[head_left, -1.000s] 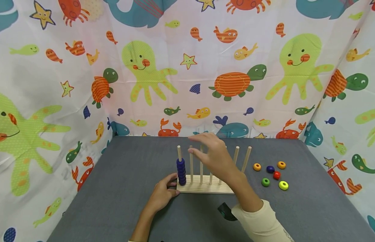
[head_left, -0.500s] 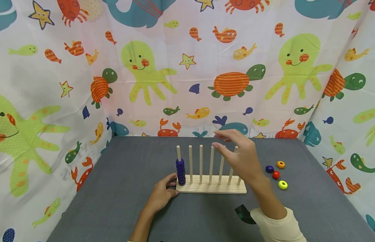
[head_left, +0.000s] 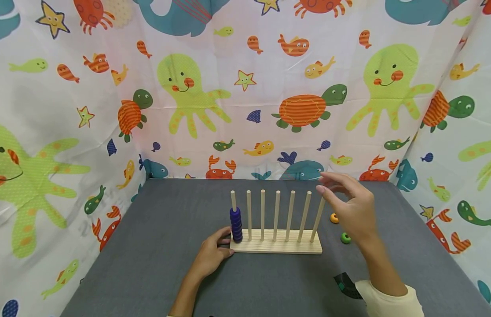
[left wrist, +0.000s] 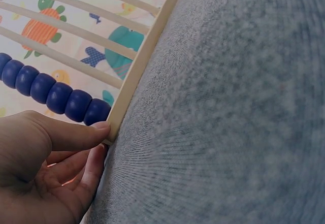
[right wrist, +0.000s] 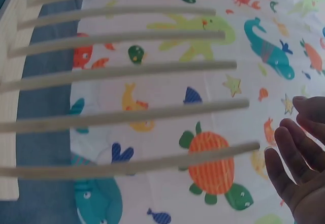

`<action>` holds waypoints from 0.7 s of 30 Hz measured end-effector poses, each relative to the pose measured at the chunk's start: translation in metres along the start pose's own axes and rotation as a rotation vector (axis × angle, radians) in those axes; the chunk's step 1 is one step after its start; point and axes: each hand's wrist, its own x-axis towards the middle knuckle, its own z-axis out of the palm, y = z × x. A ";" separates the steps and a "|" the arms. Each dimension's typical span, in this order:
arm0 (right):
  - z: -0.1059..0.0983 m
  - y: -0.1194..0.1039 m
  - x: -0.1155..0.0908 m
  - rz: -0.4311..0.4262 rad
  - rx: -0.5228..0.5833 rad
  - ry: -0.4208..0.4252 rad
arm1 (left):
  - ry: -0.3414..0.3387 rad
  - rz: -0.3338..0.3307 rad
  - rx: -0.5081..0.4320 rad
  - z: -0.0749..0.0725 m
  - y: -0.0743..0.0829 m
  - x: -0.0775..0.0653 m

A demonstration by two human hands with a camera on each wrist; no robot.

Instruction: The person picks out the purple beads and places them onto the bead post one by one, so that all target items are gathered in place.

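A wooden peg rack [head_left: 277, 248] stands on the grey table, with several upright pegs in one row. Dark blue beads [head_left: 236, 225] are stacked on its leftmost peg; the other pegs are bare. My left hand [head_left: 210, 252] grips the rack's left end. In the left wrist view the thumb [left wrist: 100, 127] presses beside the lowest blue bead, with fingers below the corner of the base. My right hand [head_left: 353, 210] is raised beside the top of the rightmost peg [head_left: 318, 218], holding nothing. In the right wrist view its fingers [right wrist: 290, 150] are loosely bent, apart from the peg tips.
An orange bead [head_left: 334, 218] and a green bead [head_left: 346, 238] lie on the table right of the rack. My right forearm hides the table beyond them. A dark strap [head_left: 347, 285] hangs at the right wrist. A sea-animal curtain [head_left: 245, 110] encloses the table's back and sides.
My right hand has moved rightward along the peg tops, from the second peg to the last. It now covers several loose beads seen earlier. The left hand and rack have stayed put.
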 end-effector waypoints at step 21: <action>-0.045 0.083 -0.029 0.268 -0.241 -0.074 | 0.002 -0.002 0.010 0.000 0.002 -0.002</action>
